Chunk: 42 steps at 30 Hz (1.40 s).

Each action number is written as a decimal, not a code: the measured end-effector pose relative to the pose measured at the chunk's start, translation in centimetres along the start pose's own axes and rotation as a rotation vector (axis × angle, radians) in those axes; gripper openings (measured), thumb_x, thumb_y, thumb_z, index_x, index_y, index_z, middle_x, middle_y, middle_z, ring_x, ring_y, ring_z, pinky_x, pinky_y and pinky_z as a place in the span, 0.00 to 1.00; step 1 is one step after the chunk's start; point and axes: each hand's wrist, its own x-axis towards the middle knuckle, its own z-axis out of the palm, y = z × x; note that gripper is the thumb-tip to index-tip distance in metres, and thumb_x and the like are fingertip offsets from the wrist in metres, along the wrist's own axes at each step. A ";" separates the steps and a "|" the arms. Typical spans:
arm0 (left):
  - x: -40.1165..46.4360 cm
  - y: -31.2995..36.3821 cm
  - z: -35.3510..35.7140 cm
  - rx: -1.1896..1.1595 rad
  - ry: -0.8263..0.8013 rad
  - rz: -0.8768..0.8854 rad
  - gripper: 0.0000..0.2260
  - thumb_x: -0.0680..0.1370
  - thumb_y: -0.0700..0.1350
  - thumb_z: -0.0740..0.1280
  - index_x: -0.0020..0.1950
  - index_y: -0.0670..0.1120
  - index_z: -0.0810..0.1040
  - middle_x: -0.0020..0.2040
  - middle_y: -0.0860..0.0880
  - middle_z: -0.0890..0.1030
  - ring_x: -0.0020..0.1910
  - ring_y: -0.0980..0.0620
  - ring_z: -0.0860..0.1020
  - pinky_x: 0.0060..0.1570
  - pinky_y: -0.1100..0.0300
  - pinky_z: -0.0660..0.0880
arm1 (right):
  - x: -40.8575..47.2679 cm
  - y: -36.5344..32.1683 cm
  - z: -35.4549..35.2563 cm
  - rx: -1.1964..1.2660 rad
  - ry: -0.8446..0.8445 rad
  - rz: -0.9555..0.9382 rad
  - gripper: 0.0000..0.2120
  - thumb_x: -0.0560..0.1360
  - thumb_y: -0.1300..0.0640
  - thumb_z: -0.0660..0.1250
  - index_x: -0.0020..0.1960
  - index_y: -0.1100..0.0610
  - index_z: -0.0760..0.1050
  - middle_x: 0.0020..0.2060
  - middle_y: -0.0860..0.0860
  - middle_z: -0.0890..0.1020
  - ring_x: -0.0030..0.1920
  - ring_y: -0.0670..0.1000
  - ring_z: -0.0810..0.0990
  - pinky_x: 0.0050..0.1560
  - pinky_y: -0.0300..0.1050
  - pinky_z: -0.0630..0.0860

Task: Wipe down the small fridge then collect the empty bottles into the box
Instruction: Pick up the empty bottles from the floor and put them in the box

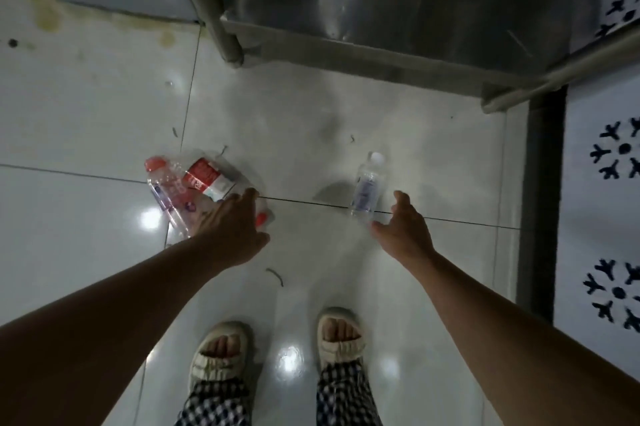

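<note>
Bottle (367,188) lies cap-away, lengthwise; right hand (403,235) grip released, left hand (230,235) unclear.

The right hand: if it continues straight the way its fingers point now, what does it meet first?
Most likely the clear bottle with the white cap lying on the tiled floor. The right hand is open, its fingers spread on either side of the bottle's base. Depth is unclear, so whether it already touches cannot be told.
</note>
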 end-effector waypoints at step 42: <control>8.9 -13.9 19.1 0.466 0.362 -0.082 0.22 0.74 0.48 0.67 0.65 0.45 0.65 0.58 0.46 0.78 0.62 0.43 0.64 0.60 0.52 0.61 | 5.8 -5.1 19.2 -0.174 0.114 -0.421 0.37 0.73 0.55 0.69 0.75 0.59 0.54 0.64 0.63 0.69 0.63 0.63 0.67 0.63 0.52 0.65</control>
